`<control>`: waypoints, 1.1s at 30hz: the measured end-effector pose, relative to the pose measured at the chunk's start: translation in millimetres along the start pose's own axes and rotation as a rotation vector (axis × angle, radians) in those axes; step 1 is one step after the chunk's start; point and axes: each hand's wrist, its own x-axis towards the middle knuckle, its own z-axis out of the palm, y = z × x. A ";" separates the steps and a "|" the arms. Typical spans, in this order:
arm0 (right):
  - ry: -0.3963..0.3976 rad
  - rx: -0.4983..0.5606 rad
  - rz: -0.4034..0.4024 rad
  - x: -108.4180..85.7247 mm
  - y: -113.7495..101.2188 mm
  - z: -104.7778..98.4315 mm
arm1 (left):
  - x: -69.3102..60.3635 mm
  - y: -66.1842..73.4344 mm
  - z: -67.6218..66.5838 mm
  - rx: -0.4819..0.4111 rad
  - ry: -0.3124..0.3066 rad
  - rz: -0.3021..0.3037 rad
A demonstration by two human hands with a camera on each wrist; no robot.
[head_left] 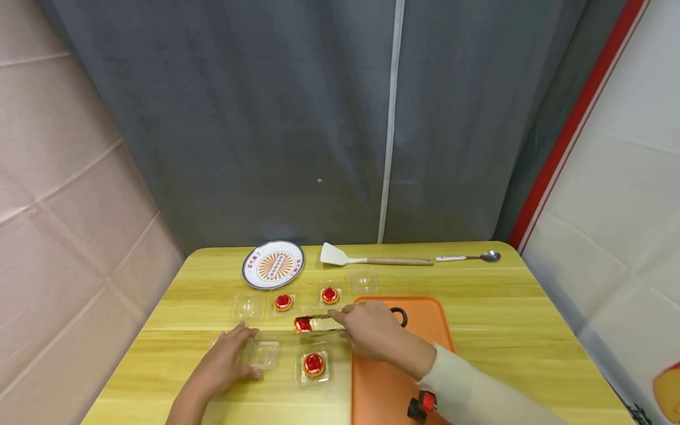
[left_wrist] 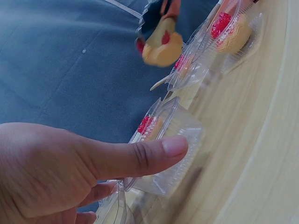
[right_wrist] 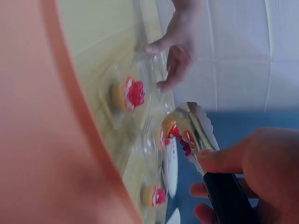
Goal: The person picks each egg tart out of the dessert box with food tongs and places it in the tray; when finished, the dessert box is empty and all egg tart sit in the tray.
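My right hand [head_left: 374,333] grips metal tongs [right_wrist: 198,135] by the black handle. Between the tong ends is a red-topped tart [head_left: 303,324], held above the table. In the head view my left hand [head_left: 225,363] is beside a clear plastic box [head_left: 264,353], thumb and fingers spread around its left part; the left wrist view shows the thumb over the box [left_wrist: 180,163]. Whether the fingers touch it I cannot tell. Another boxed tart [head_left: 313,365] sits right of that box, nearer the front edge.
Farther back are two tarts [head_left: 283,302] [head_left: 330,295] in clear boxes, with open lids beside them. A round plate [head_left: 273,265], a white spatula [head_left: 334,255] and a spoon [head_left: 490,256] lie along the back. An orange tray [head_left: 379,389] lies under my right forearm, with a black-and-red object [head_left: 422,406] on it.
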 end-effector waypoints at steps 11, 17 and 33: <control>0.101 0.041 0.129 -45.4 56.2 6.0 | 0.3 -0.4 0.5 0.005 -0.009 -0.014; 0.084 -0.008 0.199 -61.0 78.5 11.3 | -0.3 0.8 0.3 0.010 -0.005 -0.011; 0.056 -0.135 0.191 -64.3 93.2 22.1 | -1.0 1.0 0.4 0.012 -0.010 -0.011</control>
